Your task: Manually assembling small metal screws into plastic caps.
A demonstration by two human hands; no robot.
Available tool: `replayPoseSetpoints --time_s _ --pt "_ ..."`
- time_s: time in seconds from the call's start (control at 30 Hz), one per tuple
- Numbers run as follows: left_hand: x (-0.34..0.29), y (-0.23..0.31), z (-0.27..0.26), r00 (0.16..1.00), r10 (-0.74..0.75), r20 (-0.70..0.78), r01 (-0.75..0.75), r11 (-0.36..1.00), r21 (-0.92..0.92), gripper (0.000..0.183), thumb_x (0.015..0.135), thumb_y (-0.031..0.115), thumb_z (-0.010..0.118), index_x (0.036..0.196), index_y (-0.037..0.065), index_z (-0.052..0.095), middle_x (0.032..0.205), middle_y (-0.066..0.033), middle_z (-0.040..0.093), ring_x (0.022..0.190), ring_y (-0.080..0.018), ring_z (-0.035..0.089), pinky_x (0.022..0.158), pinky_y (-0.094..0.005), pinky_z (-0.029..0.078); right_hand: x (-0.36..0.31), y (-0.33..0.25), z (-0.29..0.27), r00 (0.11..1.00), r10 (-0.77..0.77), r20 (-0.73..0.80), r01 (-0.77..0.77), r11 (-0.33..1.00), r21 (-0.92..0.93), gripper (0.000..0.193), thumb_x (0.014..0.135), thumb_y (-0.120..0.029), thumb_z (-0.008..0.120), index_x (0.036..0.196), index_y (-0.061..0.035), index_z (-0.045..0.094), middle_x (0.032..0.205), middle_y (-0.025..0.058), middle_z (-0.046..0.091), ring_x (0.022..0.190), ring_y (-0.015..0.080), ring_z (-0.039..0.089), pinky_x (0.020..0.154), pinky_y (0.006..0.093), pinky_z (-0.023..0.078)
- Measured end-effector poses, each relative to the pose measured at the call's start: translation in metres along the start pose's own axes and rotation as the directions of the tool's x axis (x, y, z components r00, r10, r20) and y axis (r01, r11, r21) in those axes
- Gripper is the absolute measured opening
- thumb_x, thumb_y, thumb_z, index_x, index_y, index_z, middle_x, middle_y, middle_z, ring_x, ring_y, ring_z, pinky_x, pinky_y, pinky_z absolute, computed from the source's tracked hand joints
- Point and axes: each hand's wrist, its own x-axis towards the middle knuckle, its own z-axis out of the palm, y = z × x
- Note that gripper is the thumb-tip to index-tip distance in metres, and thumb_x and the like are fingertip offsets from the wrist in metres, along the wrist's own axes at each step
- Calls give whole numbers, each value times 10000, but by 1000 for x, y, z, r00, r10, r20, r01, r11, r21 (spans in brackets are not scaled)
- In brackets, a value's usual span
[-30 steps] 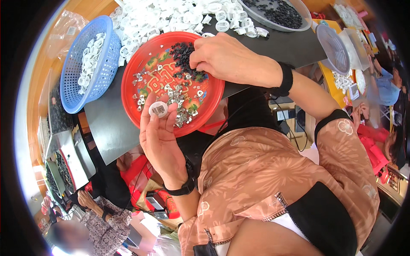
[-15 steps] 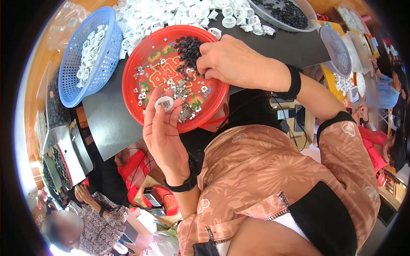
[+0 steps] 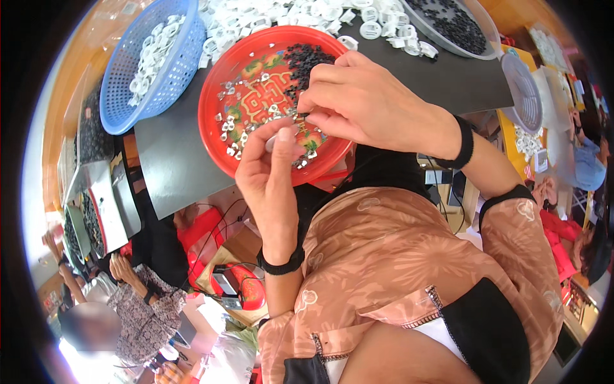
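Observation:
My left hand (image 3: 272,176) is over the near side of a red round tray (image 3: 206,105), pinching a small white round plastic piece (image 3: 271,143) between thumb and fingers. Close beside it, my right hand (image 3: 371,105) has its fingertips pressed together on what looks like a tiny black part (image 3: 304,116), mostly hidden by the fingers. Inside the tray lie a heap of small black parts (image 3: 306,61) at the far right and scattered shiny metal pieces (image 3: 238,131). My left hand hides some of the metal pieces.
Behind the tray spreads a pile of white plastic pieces (image 3: 281,16). A blue basket (image 3: 115,96) with more of them stands at left. At far right are a clear bowl (image 3: 489,40) of black parts and a grey basket (image 3: 529,105). Another person (image 3: 144,313) sits at lower left.
My right hand has left the black heap and come down beside my left hand. My left hand has turned the white piece edge-on and moved right. The view has shifted slightly.

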Motion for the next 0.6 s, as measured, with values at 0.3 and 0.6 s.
replayPoseSetpoints --time_s 0.3,0.6 --pt "2 -2 0 996 -77 36 80 994 -80 153 908 128 606 996 4 629 818 -19 635 659 -71 566 621 -198 435 3 -4 6 979 -127 -162 130 991 7 164 786 -207 685 902 -102 633 871 16 549 759 185 505 709 317 372" --pt "4 -3 0 998 -68 6 68 982 -175 110 905 97 595 971 12 621 809 -22 633 644 -83 578 621 -205 467 3 -9 9 979 -63 -194 72 997 40 145 790 -192 673 894 -101 630 851 18 541 758 176 506 699 310 365"
